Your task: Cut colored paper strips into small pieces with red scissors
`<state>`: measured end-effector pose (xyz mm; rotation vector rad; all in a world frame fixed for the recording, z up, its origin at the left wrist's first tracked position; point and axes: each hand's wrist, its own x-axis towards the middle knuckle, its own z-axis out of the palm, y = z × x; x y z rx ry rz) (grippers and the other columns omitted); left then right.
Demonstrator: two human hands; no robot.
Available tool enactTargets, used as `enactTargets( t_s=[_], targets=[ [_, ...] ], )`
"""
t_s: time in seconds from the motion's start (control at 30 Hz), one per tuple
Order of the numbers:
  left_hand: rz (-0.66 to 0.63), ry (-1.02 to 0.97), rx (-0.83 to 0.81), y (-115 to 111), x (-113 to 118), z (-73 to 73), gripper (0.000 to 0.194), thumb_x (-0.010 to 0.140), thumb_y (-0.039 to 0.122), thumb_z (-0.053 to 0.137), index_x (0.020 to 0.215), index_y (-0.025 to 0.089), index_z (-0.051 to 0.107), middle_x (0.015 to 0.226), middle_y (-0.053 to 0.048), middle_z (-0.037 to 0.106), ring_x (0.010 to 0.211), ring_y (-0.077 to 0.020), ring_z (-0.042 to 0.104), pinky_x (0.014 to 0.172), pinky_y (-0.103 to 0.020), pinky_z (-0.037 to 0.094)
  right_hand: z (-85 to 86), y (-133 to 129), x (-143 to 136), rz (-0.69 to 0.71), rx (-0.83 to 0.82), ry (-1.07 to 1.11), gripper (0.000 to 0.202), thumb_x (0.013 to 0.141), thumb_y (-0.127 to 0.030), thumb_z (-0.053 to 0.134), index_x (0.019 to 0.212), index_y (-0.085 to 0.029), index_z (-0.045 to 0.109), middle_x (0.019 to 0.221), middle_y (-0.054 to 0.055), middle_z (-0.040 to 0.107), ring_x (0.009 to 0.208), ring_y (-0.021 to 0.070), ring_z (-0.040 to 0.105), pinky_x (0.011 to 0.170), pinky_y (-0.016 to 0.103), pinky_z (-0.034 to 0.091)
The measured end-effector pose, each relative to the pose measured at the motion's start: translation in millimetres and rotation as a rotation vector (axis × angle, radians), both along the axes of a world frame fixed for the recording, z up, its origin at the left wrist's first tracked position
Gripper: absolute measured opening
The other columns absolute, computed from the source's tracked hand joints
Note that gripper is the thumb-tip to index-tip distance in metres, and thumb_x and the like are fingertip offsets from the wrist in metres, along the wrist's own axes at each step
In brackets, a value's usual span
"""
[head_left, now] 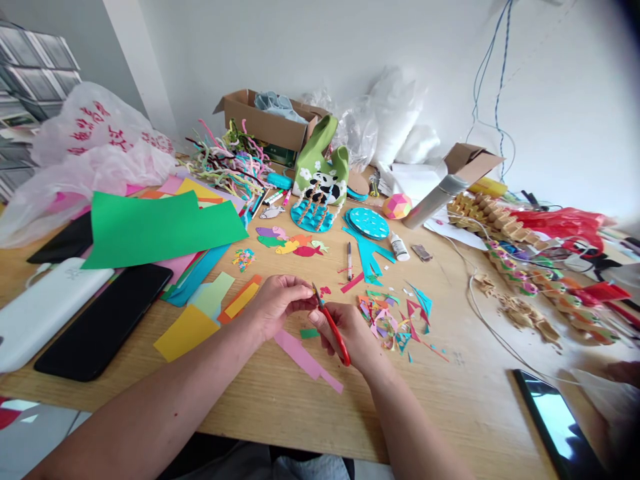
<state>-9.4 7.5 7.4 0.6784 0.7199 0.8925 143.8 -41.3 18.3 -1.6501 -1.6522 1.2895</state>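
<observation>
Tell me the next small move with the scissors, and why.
Probably one short, careful snip: the right hand holds the red-handled scissors with the blades beside the fingertips of the left hand, and small pinkish-red bits lie nearby on the table. What the left hand pinches is unclear.

A plain white wall (pixel 320 40) spans the upper frame. A light-brown, wood-grain tabletop (pixel 465 400) occupies the centre. Pale tiled floor (pixel 53 427) shows at lower left. Lighting is diffuse.
</observation>
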Motion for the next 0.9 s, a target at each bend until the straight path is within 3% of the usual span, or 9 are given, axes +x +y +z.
enactTargets(
  t_s=[0.53,0.9],
  targets=[
    [-0.036,-0.002,0.018,0.2,-0.9,-2.5,0.009,0.064,0.019,0.072,0.064,0.012,0.067,0.061,-0.002,0.065,0.058,-0.0102,0.057,0.061,-0.024,0.045,2.7,1.0,-1.2,-0.035,-0.023,0.018,0.048,0.073,-0.063,0.063,0.06,-0.019,0.048,0.043,-0.002,0.052,0.035,0.0099,0.048,0.035,0.018,0.031],
    [0.005,-0.006,0.008,0.8,0.3,-5.5,0.011,0.062,0.018,0.074,0.066,0.011,0.066,0.065,-0.003,0.067,0.061,-0.0119,0.061,0.062,-0.025,0.046,2.2,1.7,-1.1,-0.036,-0.019,0.005,0.047,0.075,-0.061,0.063,0.06,-0.019,0.048,0.043,-0.002,0.052,0.035,0.0099,0.048,0.034,0.018,0.031]
  ],
)
